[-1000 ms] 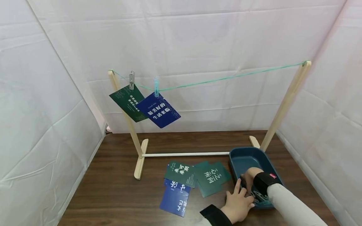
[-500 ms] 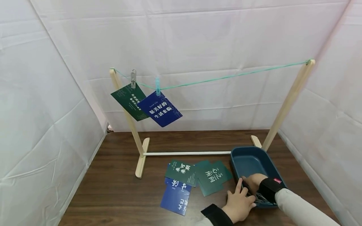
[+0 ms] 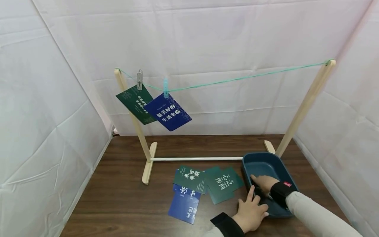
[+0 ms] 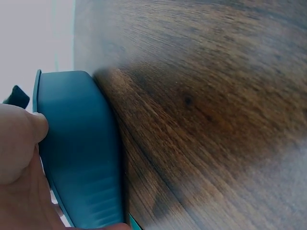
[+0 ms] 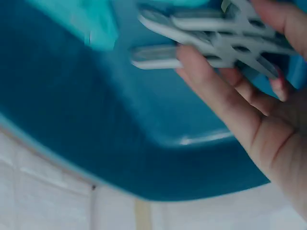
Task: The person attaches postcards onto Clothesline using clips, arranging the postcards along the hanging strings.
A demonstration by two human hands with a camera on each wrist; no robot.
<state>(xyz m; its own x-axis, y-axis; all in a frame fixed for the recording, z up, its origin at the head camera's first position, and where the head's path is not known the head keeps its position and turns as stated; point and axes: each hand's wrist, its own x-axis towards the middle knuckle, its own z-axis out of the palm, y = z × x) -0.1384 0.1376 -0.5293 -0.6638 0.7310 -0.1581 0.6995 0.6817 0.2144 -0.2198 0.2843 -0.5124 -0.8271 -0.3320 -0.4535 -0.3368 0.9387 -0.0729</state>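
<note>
My right hand (image 3: 265, 182) is inside the dark blue plastic tray (image 3: 260, 164), its fingers round several grey-white clothespins (image 5: 211, 40), seen close up in the right wrist view. Teal pieces (image 5: 91, 24) lie further along the tray floor there. At the tray's near left corner, my left hand (image 3: 251, 210) holds the rim, fingers spread over it. In the left wrist view the tip of a digit presses the outer wall just below the edge. A small dark object (image 4: 18, 97) shows past the rim; its kind is unclear.
Overlapping green cards (image 3: 223, 184) and blue cards (image 3: 184, 204) lie left of the tray. Behind, a wooden stand (image 3: 306, 107) carries a green string (image 3: 237, 80). A green card (image 3: 136, 103) and a blue card (image 3: 168, 112) hang from it by clothespins. White cloth surrounds the table.
My right hand shifts slightly and feels among the clothespins inside the tray, its index finger now extended towards the left wall. The left hand stays at the rim.
</note>
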